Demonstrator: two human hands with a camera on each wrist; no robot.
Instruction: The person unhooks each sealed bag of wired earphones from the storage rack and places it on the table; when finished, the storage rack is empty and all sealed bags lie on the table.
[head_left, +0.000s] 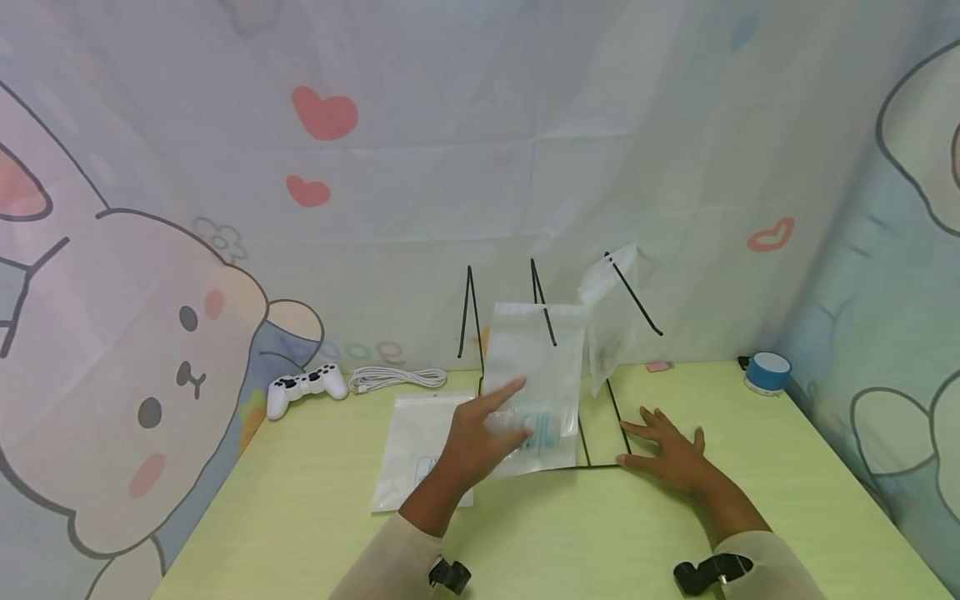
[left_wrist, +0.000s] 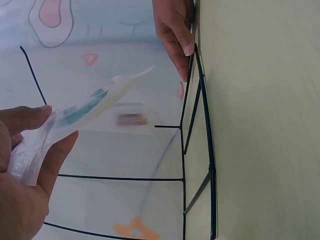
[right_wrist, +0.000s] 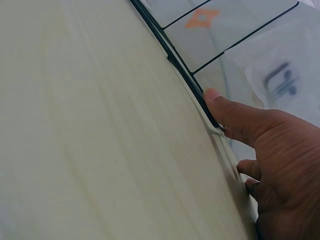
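In the head view my left hand [head_left: 480, 437] holds the lower left part of a clear plastic bag [head_left: 528, 350] with teal contents. The left wrist view shows its bottom, the teal contents [left_wrist: 82, 112] inside, between thumb and fingers. The prong of the rack's middle hook [head_left: 549, 325] crosses in front of the bag's top. My right hand [head_left: 671, 450] rests with spread fingers at the front right corner of the black wire rack [head_left: 600, 465]; its thumb [right_wrist: 215, 97] touches the base wire. A second clear bag [head_left: 611, 317] hangs on the rack's right hook.
Another clear bag [head_left: 405, 450] lies flat on the table, left of the rack. Behind it sit a white game controller [head_left: 307, 389] and a coiled white cable [head_left: 397, 379]. Toward the back right are a pink eraser-like block [head_left: 658, 367] and a blue-and-white round item [head_left: 767, 372].
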